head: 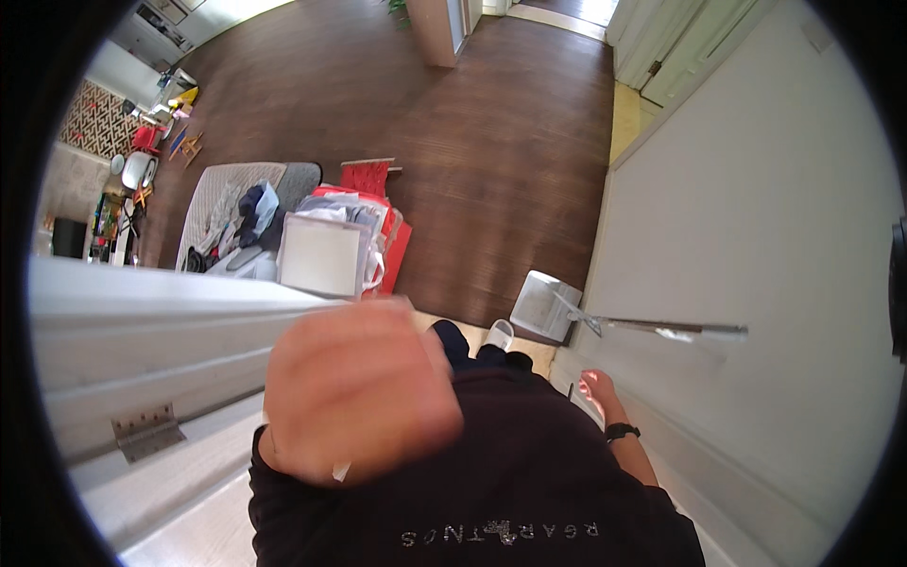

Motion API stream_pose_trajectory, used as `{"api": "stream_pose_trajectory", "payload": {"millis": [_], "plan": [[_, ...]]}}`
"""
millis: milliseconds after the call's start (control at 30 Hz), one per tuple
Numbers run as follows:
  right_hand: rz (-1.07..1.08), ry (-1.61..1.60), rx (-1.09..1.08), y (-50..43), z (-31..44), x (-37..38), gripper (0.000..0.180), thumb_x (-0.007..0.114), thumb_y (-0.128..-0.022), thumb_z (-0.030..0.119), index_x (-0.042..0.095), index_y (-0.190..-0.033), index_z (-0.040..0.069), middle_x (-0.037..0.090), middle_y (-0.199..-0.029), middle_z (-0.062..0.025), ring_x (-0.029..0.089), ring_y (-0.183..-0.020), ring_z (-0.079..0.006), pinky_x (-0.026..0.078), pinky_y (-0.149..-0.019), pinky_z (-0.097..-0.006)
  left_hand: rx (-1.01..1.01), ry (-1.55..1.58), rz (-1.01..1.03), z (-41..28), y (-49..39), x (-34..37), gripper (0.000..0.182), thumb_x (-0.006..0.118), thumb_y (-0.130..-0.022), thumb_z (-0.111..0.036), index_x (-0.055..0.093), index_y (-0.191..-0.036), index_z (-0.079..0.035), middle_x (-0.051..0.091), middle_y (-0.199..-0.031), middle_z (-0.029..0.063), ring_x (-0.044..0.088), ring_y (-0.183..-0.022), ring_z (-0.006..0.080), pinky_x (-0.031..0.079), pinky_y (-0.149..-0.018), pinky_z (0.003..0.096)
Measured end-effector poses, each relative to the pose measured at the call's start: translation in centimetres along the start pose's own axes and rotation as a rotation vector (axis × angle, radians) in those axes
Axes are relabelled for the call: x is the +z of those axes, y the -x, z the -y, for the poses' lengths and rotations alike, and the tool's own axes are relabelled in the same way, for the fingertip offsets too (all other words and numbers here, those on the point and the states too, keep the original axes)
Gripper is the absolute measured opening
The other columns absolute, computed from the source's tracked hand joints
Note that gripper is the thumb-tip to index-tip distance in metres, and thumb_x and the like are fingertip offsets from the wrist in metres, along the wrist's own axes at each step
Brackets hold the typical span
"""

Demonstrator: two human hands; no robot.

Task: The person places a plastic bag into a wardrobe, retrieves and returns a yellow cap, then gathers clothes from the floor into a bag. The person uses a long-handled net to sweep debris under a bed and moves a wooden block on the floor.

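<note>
My left hand [361, 383] is raised close to the camera, large and blurred in front of my dark shirt. Its fingers look folded, but the blur hides whether anything is in them. By my right side hangs my right hand [596, 388], fingers loosely curled, with nothing visible in it. A black watch [622, 431] is on that wrist. Nearest to this hand are the white wall [744, 212] and a thin dark strip [571, 391]. Beyond it, a white dustpan [542, 305] rests on the floor, its long handle [659, 326] rising beside the wall.
At left is a white door frame [177, 354] with a metal hinge [149, 431]. Past it, a lidded storage box [322, 255] sits among red bags [397, 251] and clothes [258, 205]. Dark wood floor [496, 156] stretches ahead; a wall end [436, 35] juts into it.
</note>
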State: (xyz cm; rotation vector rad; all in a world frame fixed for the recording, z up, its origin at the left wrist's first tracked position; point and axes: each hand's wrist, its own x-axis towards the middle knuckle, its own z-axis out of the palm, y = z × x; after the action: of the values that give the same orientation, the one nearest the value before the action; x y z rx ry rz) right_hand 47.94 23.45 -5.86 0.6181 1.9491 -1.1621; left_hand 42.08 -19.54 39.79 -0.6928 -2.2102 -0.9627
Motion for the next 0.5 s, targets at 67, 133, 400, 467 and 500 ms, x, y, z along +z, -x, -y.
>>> {"api": "stream_pose_trajectory", "payload": {"millis": [67, 133, 400, 467, 500], "plan": [[-0.032, -0.18, -0.101, -2.9, 3.0, -0.9, 0.025, 0.058, -0.088, 0.027, 0.062, -0.097, 0.003, 0.065, -0.082, -0.0069, 0.062, -0.073, -0.0149, 0.05, -0.062, -0.0297, -0.244, -0.133, 0.035, 6.5, 1.0, 1.7, 0.02, 0.059, -0.078, 0.004, 0.067, -0.096, -0.003, 0.067, -0.088, 0.0106, 0.064, -0.078, 0.028, 0.053, -0.072, 0.0337], [-0.047, -0.213, -0.186, -5.2, 5.4, -1.1, 0.026, 0.058, -0.088, 0.027, 0.063, -0.097, 0.003, 0.065, -0.084, -0.0078, 0.062, -0.074, -0.0167, 0.051, -0.063, -0.0321, -0.491, -0.149, 0.085, 13.7, 3.0, 4.1, 0.019, 0.058, -0.082, 0.001, 0.066, -0.099, -0.001, 0.068, -0.09, 0.0114, 0.064, -0.079, 0.025, 0.051, -0.074, 0.0317], [-0.546, -0.354, -0.167, -3.4, 10.5, 2.2, 0.035, 0.06, -0.085, 0.03, 0.062, -0.107, 0.003, 0.066, -0.089, -0.0118, 0.064, -0.076, -0.0199, 0.05, -0.068, -0.0341, -0.877, 0.225, 0.793, 35.8, 7.1, 13.0, 0.025, 0.061, -0.089, -0.016, 0.064, -0.107, 0.001, 0.067, -0.084, 0.0074, 0.062, -0.076, 0.0129, 0.05, -0.072, 0.0268], [-0.729, -0.685, 0.047, -0.2, 10.6, 2.2, 0.035, 0.06, -0.086, 0.027, 0.061, -0.11, 0.002, 0.066, -0.088, -0.011, 0.063, -0.074, -0.0168, 0.05, -0.067, -0.0322, -0.695, 0.252, 0.967, 36.6, 3.7, 16.6, 0.025, 0.062, -0.087, -0.015, 0.064, -0.107, 0.0, 0.067, -0.087, 0.0084, 0.063, -0.079, 0.0145, 0.05, -0.073, 0.0283], [-0.799, -0.862, 0.183, 1.5, 10.8, 1.7, 0.034, 0.06, -0.087, 0.025, 0.06, -0.112, 0.001, 0.066, -0.088, -0.0105, 0.063, -0.073, -0.0153, 0.05, -0.066, -0.0313, -0.611, 0.297, 1.028, 36.4, 1.0, 19.0, 0.025, 0.062, -0.086, -0.014, 0.064, -0.107, 0.0, 0.067, -0.088, 0.01, 0.064, -0.08, 0.0166, 0.05, -0.075, 0.0297]]}}
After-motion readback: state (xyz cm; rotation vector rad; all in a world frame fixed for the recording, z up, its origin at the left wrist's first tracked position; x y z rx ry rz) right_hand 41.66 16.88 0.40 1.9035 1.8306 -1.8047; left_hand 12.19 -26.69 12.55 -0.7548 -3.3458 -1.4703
